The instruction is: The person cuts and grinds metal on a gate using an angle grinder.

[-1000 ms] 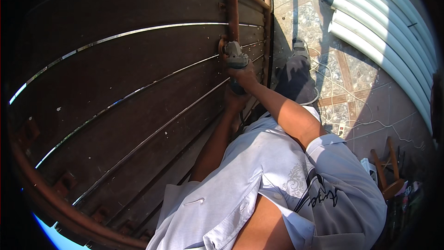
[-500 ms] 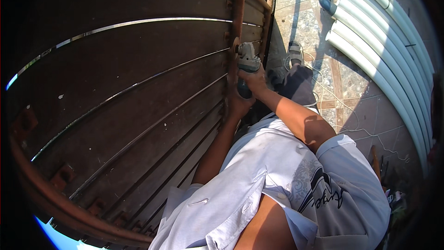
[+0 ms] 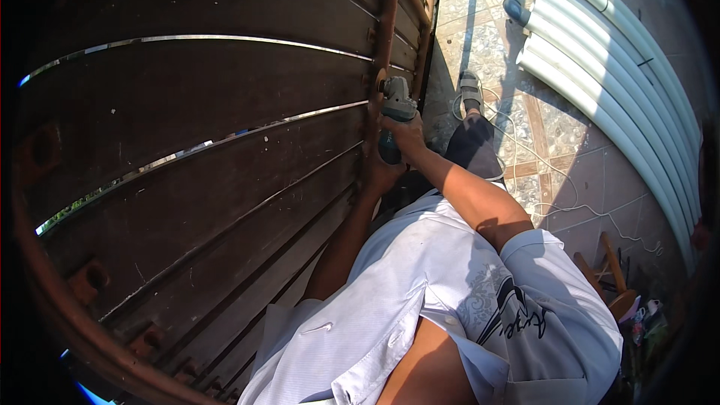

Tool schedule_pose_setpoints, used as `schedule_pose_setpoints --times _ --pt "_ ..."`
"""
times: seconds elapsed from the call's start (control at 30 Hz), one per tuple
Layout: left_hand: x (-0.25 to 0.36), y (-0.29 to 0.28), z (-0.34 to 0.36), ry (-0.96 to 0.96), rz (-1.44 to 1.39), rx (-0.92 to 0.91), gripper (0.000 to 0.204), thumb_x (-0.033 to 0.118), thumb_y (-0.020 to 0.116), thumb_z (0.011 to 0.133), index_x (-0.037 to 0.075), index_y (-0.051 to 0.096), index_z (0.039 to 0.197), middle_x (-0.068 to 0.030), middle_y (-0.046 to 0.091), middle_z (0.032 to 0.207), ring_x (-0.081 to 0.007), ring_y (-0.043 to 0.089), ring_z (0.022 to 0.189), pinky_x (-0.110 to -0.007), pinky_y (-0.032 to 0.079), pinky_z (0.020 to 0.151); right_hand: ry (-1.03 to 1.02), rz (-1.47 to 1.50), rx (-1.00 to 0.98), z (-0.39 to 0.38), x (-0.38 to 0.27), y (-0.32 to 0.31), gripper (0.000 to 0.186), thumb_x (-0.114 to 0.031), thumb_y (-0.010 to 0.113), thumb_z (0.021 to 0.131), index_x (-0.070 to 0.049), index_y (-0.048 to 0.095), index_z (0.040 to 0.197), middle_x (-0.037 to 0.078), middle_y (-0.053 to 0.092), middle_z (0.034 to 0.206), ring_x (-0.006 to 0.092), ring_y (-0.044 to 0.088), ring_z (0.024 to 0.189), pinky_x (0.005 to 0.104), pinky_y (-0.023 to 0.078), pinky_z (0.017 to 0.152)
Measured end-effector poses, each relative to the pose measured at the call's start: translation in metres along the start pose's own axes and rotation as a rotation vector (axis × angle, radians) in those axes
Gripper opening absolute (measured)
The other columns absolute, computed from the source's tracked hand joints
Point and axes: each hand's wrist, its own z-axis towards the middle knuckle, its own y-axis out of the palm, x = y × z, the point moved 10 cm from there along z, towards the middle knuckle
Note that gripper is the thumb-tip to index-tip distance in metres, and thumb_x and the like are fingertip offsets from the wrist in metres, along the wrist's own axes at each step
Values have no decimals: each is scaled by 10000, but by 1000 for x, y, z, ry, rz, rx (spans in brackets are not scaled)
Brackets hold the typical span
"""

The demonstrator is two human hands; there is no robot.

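Observation:
Both hands hold an angle grinder [image 3: 398,108] with a grey metal head and a dark green body. My right hand [image 3: 406,135] wraps round the body just behind the head. Lower down, my left hand [image 3: 383,172] is closed round the rear of the body. The grinder's disc [image 3: 381,84] is at the rusty brown upright post [image 3: 385,26] of a slatted panel; whether it touches the metal I cannot tell. Dark brown slats [image 3: 202,75] run leftward from the post, with thin gaps of light between them.
Several long white pipes [image 3: 600,67] lie on the tiled floor [image 3: 544,127] at the right. A pale cord [image 3: 566,176] trails across the tiles past my sandalled foot [image 3: 471,88]. A wooden stool [image 3: 622,304] and small clutter stand at the lower right. A curved rusty frame [image 3: 82,337] edges the panel.
The view has shifted slightly, bringing the stool more into sight and widening the gaps between slats. The grinder sits slightly lower in the picture, still by the post, with both hands on it.

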Motion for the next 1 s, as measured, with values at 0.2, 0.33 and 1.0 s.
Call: schedule_pose_setpoints --times 0.2,0.33,1.0 --pt "-37 3 -25 -118 -126 -19 780 184 817 636 24 477 1320 -163 635 1154 -291 644 1071 -397 497 925 -18 -5 -51 -18 18 14 433 -158 806 702 -31 606 1064 79 667 930 187 651 812 334 512 751" --pt "-49 2 -33 0 -162 34 697 170 820 636 3 523 1244 -160 650 1117 -267 655 1030 -392 504 890 104 27 -138 -15 57 23 730 -244 851 640 43 481 1199 161 629 1094 239 639 997 354 513 852" --pt "-72 7 -16 -172 -103 1 662 234 882 633 2 566 1166 -135 668 1092 -222 673 984 -364 522 831 23 60 -168 5 39 41 732 -266 867 612 6 519 1196 140 642 1092 235 646 986 365 516 852"
